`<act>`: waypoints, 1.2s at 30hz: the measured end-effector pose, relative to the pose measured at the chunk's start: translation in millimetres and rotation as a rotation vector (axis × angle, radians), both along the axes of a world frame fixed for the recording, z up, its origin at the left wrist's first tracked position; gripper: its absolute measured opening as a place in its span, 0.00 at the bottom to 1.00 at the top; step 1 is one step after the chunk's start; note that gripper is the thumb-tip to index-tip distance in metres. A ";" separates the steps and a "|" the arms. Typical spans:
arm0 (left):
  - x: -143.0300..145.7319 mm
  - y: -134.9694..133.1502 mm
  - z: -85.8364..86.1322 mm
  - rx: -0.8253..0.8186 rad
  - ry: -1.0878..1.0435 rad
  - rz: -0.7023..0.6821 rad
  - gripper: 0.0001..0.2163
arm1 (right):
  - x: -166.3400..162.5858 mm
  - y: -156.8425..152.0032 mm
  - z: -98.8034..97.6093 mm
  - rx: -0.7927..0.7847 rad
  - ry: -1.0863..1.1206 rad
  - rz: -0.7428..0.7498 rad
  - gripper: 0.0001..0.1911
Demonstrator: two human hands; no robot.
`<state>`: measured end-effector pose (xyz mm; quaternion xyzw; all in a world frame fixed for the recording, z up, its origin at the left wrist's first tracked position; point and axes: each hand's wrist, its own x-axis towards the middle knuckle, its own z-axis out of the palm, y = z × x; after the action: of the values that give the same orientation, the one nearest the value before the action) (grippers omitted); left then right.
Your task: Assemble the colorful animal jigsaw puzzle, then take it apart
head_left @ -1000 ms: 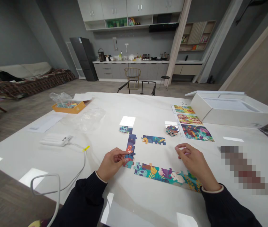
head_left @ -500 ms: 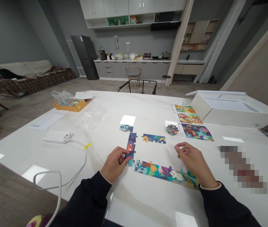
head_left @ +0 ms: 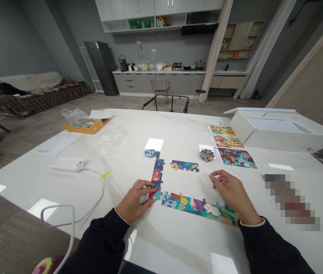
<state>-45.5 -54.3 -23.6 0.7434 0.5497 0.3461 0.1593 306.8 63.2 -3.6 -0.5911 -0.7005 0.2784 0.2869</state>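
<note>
My left hand point(head_left: 135, 199) has its thumb and fingertips on the lower end of an upright strip of joined jigsaw pieces point(head_left: 157, 173), dark blue with a red animal. To the right of that end lies a longer bottom strip point(head_left: 198, 207) with a white rabbit and plants; a narrow gap parts the two. My right hand point(head_left: 231, 192) hovers over the bottom strip's right end, hiding part of it. Its fingers are loosely curled and hold nothing visible. Between the hands, farther back, lies a short strip point(head_left: 184, 166) with a yellow crescent shape.
Small piles of loose pieces lie behind, one left point(head_left: 151, 153) and one right point(head_left: 207, 155). Picture sheets point(head_left: 237, 158) lie beside a white box point(head_left: 281, 133). At left are a white power bank point(head_left: 68, 164) with a cable, a plastic bag point(head_left: 107, 140) and an orange box point(head_left: 84, 128).
My left hand has shifted slightly left, and its thumb and fingers have spread, baring more of the upright strip's lower end. My right hand has hardly moved.
</note>
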 end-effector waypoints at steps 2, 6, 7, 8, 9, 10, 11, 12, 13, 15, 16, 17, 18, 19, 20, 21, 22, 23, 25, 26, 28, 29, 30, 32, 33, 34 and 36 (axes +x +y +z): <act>-0.8 -0.8 1.0 0.002 0.000 -0.021 0.14 | -0.3 -0.2 0.4 0.005 0.005 0.002 0.20; -3.2 -1.7 -1.2 0.000 0.002 -0.049 0.14 | -0.4 -0.2 0.0 -0.007 0.007 0.000 0.19; -3.6 -1.3 -2.3 0.004 0.002 -0.051 0.14 | -0.5 -0.3 0.0 -0.011 0.011 0.000 0.18; -3.9 -0.4 -3.4 0.010 0.005 -0.052 0.14 | -0.5 -0.4 0.1 -0.013 0.015 0.001 0.18; -4.0 1.3 -4.4 0.018 0.012 -0.053 0.14 | -0.6 -0.6 0.4 -0.014 0.020 0.002 0.18; -4.1 3.7 -5.1 0.026 0.021 -0.054 0.15 | -0.7 -0.9 0.7 -0.016 0.023 0.001 0.18; -4.0 6.9 -5.4 0.036 0.029 -0.051 0.15 | -0.8 -1.1 1.2 -0.019 0.025 0.001 0.18; -3.9 10.6 -5.4 0.047 0.036 -0.049 0.15 | -1.0 -1.3 1.6 -0.023 0.025 0.000 0.18; -3.7 14.6 -4.9 0.056 0.041 -0.050 0.15 | -1.1 -1.5 2.0 -0.026 0.026 0.000 0.18; -3.3 21.9 -3.4 0.067 0.046 -0.071 0.14 | -1.2 -1.6 2.5 -0.027 0.029 0.003 0.18; -3.3 24.5 -2.4 0.068 0.048 -0.084 0.14 | -1.2 -1.6 2.6 -0.026 0.028 0.004 0.18; -3.4 26.0 -1.6 0.066 0.051 -0.098 0.14 | -1.2 -1.4 2.6 -0.025 0.026 0.002 0.18; -3.7 26.3 -1.0 0.065 0.054 -0.109 0.13 | -1.1 -1.3 2.5 -0.025 0.023 -0.001 0.18; -4.2 25.3 -0.6 0.062 0.054 -0.115 0.13 | -1.1 -1.1 2.3 -0.026 0.020 -0.003 0.18; -5.0 23.4 -0.4 0.058 0.051 -0.117 0.13 | -1.0 -1.0 2.0 -0.028 0.017 -0.004 0.18; -5.9 20.6 -0.4 0.053 0.049 -0.118 0.13 | -0.9 -0.8 1.7 -0.030 0.017 -0.005 0.19; -7.0 17.4 -0.4 0.050 0.049 -0.124 0.13 | -0.8 -0.8 1.4 -0.032 0.017 -0.004 0.19; -8.1 14.0 -0.4 0.048 0.053 -0.133 0.13 | -0.8 -0.7 1.2 -0.032 0.017 -0.003 0.20; -9.9 8.1 -0.1 0.056 0.070 -0.160 0.14 | -0.8 -0.8 1.0 -0.029 0.018 0.000 0.20; -10.5 5.8 0.1 0.070 0.078 -0.177 0.14 | -0.9 -0.9 1.1 -0.026 0.018 0.000 0.20; -11.0 2.7 0.8 0.099 0.090 -0.202 0.14 | -1.2 -1.3 1.7 -0.028 0.013 -0.001 0.20; -11.0 1.8 1.1 0.112 0.095 -0.211 0.14 | -1.4 -1.5 2.2 -0.031 0.011 -0.002 0.20; -11.0 1.2 1.4 0.124 0.100 -0.220 0.14 | -1.6 -1.7 2.7 -0.034 0.010 -0.003 0.20; -10.7 0.5 1.7 0.144 0.111 -0.238 0.15 | -2.0 -2.2 3.5 -0.040 0.010 -0.002 0.20; -10.6 0.4 1.7 0.153 0.114 -0.245 0.15 | -2.2 -2.4 3.8 -0.040 0.010 -0.001 0.20; -10.5 0.3 1.4 0.161 0.116 -0.248 0.16 | -2.3 -2.5 3.9 -0.039 0.010 -0.001 0.19; -10.5 0.2 0.5 0.164 0.118 -0.240 0.16 | -2.3 -2.6 3.8 -0.036 0.007 -0.002 0.20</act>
<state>-56.1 -54.1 -23.1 0.8333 0.4353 0.3240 0.1055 304.6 60.6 0.2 -0.5959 -0.6940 0.2925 0.2788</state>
